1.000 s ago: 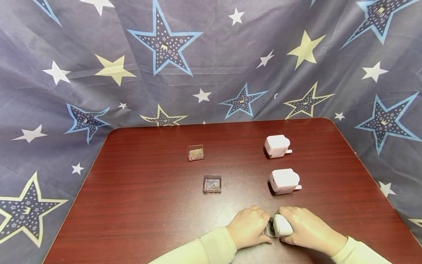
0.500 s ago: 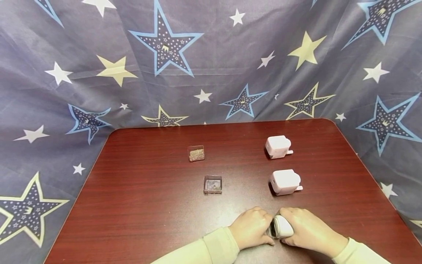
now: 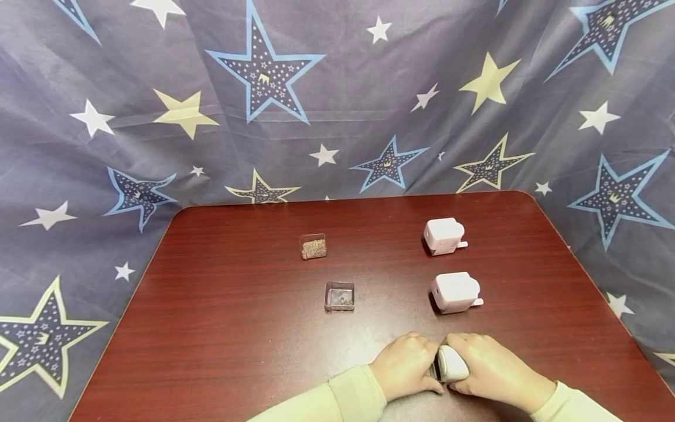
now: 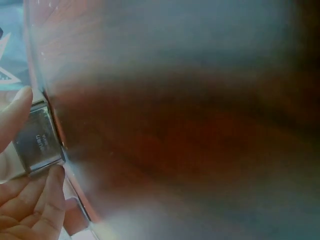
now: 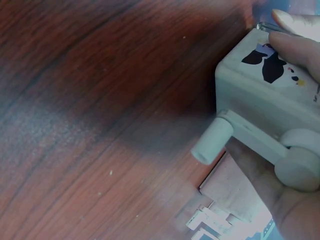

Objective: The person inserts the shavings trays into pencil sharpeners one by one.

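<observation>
Near the table's front edge my right hand [image 3: 490, 370] grips a white hand-crank pencil sharpener [image 3: 454, 364]. The right wrist view shows a dark printed pattern on the sharpener's side and its crank handle [image 5: 212, 140], with the thumb over the body. My left hand [image 3: 403, 366] pinches the clear drawer [image 4: 40, 140] at the sharpener's left end, thumb on one side and fingers on the other. Only a thin strip of that drawer shows between the hands in the head view. How deep it sits in the sharpener is hidden.
Two more white crank sharpeners, one nearer [image 3: 456, 292] and one farther [image 3: 444, 235], stand on the right. Left of them lie a clear drawer with tan shavings [image 3: 314, 248] and another drawer [image 3: 340, 298] with a few bits. A star-patterned cloth [image 3: 337, 105] hangs behind the table.
My left hand has shifted slightly right toward the sharpener, and less of the clear drawer shows between the hands. My right hand and the sharpener have stayed about where they were.
</observation>
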`<state>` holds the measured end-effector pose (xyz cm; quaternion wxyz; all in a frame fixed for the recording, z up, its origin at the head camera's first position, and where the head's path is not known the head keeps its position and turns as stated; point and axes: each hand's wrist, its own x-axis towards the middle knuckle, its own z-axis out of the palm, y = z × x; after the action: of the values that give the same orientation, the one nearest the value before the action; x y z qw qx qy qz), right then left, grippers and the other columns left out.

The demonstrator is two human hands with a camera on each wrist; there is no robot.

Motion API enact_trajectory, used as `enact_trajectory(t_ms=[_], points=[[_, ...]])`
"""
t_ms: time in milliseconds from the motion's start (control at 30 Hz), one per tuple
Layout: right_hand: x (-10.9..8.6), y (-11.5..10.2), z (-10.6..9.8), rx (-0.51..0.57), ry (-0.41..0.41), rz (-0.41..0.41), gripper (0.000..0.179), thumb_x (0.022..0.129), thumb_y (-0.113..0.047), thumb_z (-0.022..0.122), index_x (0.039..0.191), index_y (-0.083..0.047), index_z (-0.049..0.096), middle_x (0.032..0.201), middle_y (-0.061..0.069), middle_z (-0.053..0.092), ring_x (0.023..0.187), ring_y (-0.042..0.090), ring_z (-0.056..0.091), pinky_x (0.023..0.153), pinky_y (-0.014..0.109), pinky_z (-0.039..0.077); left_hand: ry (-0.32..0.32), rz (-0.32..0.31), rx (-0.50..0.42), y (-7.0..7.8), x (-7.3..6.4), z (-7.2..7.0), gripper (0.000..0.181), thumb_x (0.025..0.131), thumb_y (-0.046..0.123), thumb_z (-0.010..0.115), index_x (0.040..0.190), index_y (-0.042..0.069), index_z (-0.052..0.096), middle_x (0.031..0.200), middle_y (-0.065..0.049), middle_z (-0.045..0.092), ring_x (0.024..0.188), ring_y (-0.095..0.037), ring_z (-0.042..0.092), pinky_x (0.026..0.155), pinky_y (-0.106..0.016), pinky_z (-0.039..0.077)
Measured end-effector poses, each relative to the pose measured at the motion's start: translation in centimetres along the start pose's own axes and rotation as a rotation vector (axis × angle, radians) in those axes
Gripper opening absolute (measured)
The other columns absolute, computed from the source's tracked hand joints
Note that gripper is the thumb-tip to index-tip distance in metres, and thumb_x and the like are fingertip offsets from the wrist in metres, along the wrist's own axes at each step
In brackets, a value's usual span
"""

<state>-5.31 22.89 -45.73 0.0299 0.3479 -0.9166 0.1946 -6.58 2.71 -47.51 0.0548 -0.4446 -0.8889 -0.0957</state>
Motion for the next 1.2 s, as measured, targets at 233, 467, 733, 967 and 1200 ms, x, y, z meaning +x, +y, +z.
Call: enact_trajectory(t_ms=[233, 467, 733, 967, 1200], points=[[0.0, 0.0, 0.0, -0.006, -0.001, 0.012, 0.046, 0.053, -0.020, 0.089, 0.082, -0.024, 0.053, 0.074, -0.020, 0.049, 0.065, -0.004, 0.042, 0.055, 0.021, 0.038, -0.016, -0.052, -0.044, 0.4, 0.3, 0.0, 0.057, 0.065, 0.060, 0.082, 0.099, 0.018, 0.067, 0.086, 0.011, 0.070, 0.080, -0.005, 0.064, 0.075, -0.016, 0.050], [0.0, -0.1, 0.2, -0.011, 0.007, 0.004, 0.048, 0.054, -0.023, 0.090, 0.084, -0.024, 0.053, 0.075, -0.020, 0.050, 0.065, -0.004, 0.043, 0.055, 0.021, 0.038, -0.009, -0.087, -0.048, 0.6, 0.4, 0.1, 0.066, 0.063, 0.062, 0.083, 0.106, 0.015, 0.062, 0.086, 0.008, 0.069, 0.077, -0.006, 0.065, 0.068, -0.018, 0.051], [0.1, -0.1, 0.0, -0.014, 0.002, 0.009, 0.047, 0.056, -0.025, 0.090, 0.085, -0.024, 0.053, 0.075, -0.020, 0.050, 0.065, -0.004, 0.043, 0.055, 0.022, 0.039, -0.008, -0.097, -0.053, 0.6, 0.5, 0.3, 0.068, 0.064, 0.062, 0.082, 0.108, 0.015, 0.061, 0.088, 0.007, 0.070, 0.078, -0.006, 0.065, 0.068, -0.018, 0.051], [0.0, -0.2, -0.4, -0.063, -0.052, 0.036, 0.048, 0.057, -0.032, 0.090, 0.088, -0.024, 0.055, 0.078, -0.019, 0.052, 0.067, -0.001, 0.046, 0.055, 0.025, 0.041, -0.018, -0.101, -0.041, 0.6, 0.5, 0.3, 0.068, 0.067, 0.064, 0.081, 0.110, 0.016, 0.058, 0.088, 0.008, 0.069, 0.077, -0.005, 0.061, 0.065, -0.016, 0.050], [0.0, -0.2, -1.0, -0.070, -0.083, 0.044, 0.051, 0.058, -0.037, 0.090, 0.093, -0.024, 0.054, 0.081, -0.019, 0.055, 0.068, 0.000, 0.048, 0.054, 0.027, 0.041, -0.003, -0.111, -0.022, 0.9, 0.6, 0.5, 0.074, 0.069, 0.058, 0.083, 0.122, 0.014, 0.057, 0.094, 0.007, 0.071, 0.079, -0.004, 0.062, 0.067, -0.015, 0.050]])
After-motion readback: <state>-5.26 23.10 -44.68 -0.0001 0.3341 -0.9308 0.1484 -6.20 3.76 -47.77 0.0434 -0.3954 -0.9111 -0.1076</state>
